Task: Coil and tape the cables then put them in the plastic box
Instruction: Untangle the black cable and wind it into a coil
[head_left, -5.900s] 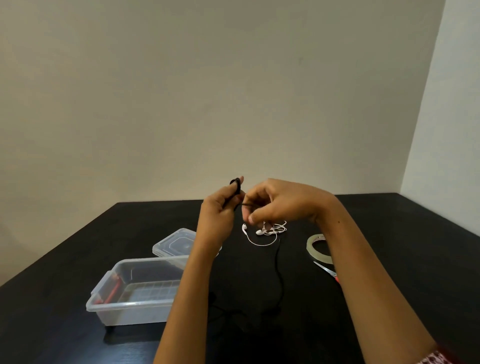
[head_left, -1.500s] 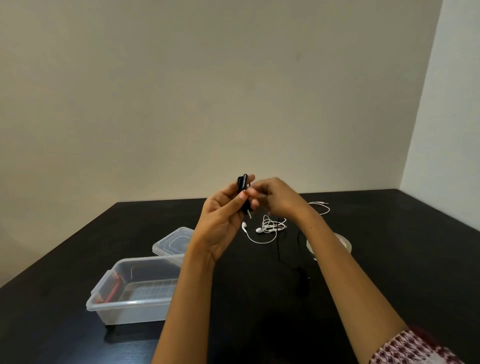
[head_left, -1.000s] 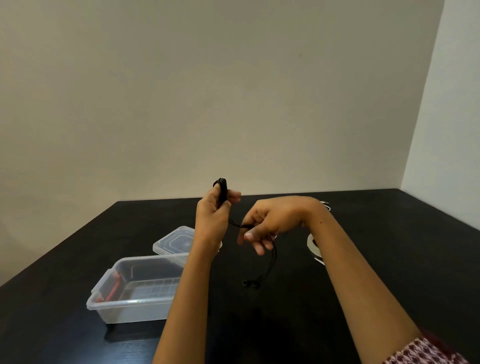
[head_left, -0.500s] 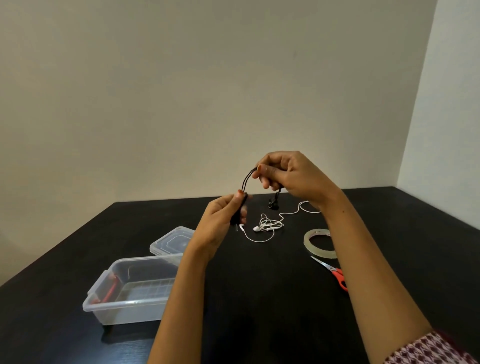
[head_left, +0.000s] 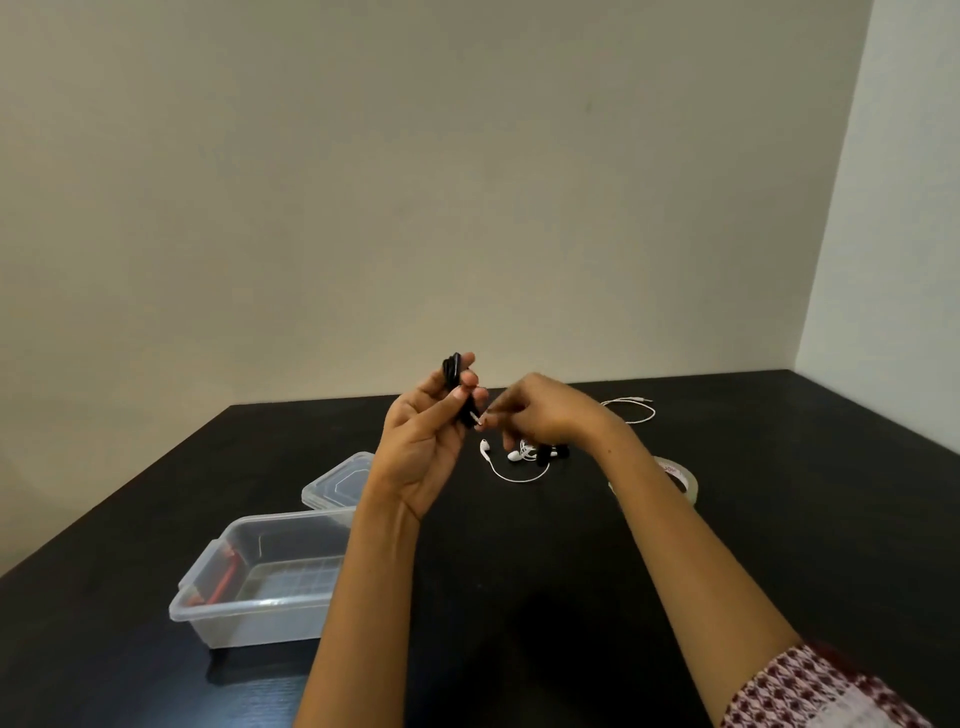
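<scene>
One plastic box (head_left: 260, 582) is set nearest on the bench (head_left: 519, 597), one black cable coil (head_left: 453, 370) is gripped beyond it in the left hand (head_left: 426, 441), long axis upright, its loose end pinched by the right hand (head_left: 540, 410), and one white cable (head_left: 519, 460) is laid farthest.

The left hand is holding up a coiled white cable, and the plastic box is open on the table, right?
Not quite. The head view shows the left hand gripping a black cable, not a white one; the white earphones lie on the table. The plastic box is indeed open on the table.
</scene>
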